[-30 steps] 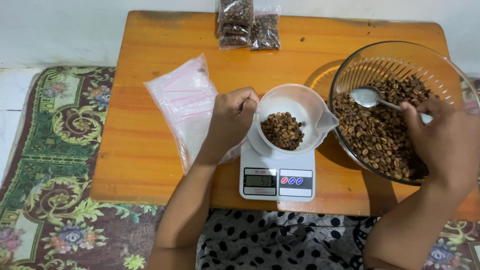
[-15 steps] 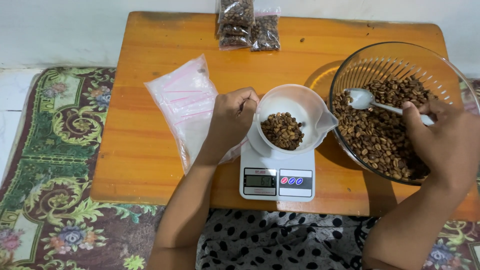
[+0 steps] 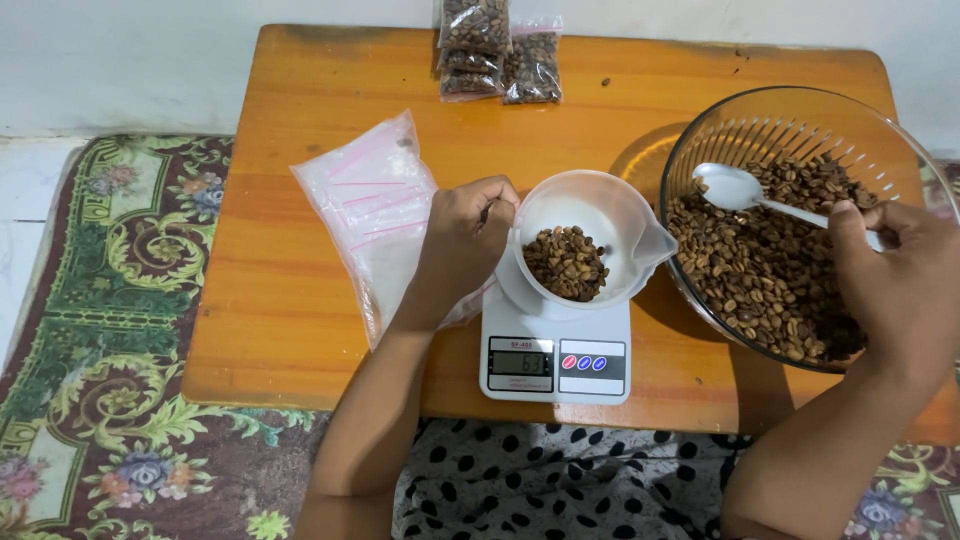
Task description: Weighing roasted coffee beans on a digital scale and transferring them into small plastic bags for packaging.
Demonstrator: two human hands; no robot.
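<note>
Close to you sits a white kitchen scale (image 3: 556, 355) at the near edge of the orange table (image 3: 300, 330); a white cup (image 3: 590, 235) with some brown beans (image 3: 565, 262) stands on it; your left hand (image 3: 462, 245) is curled against the cup's left side; under that hand lies a pile of clear little bags (image 3: 370, 205). Your right hand (image 3: 900, 290) is closed around a white spoon (image 3: 735, 188); the spoon's empty scoop hangs over the beans in the big glass bowl (image 3: 790, 120). Far back lie small packs of beans (image 3: 500, 50).
</note>
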